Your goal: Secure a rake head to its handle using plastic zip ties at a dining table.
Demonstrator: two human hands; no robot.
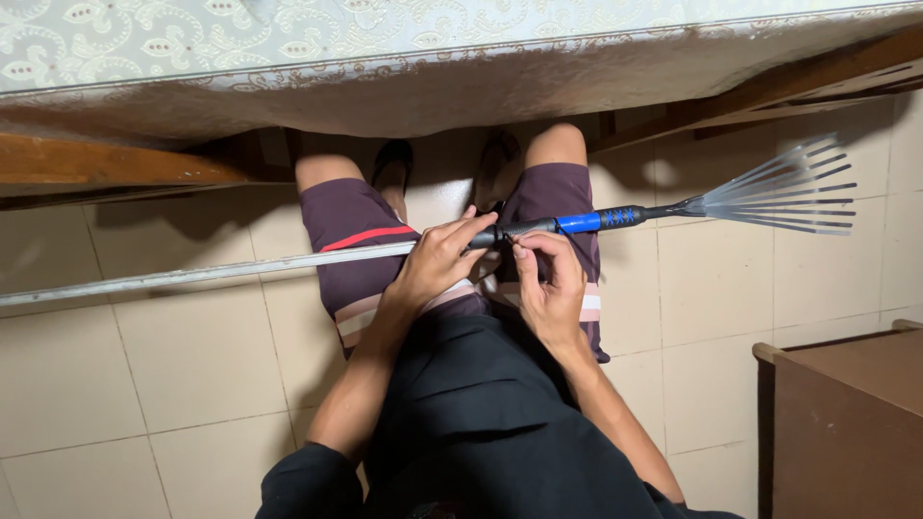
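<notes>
Both hands (490, 264) closed — rake (615, 219) handle.

No packages, labels, signs or screens show anywhere in the frame (neither on the tiled floor nor on the furniture at its edges)
</notes>
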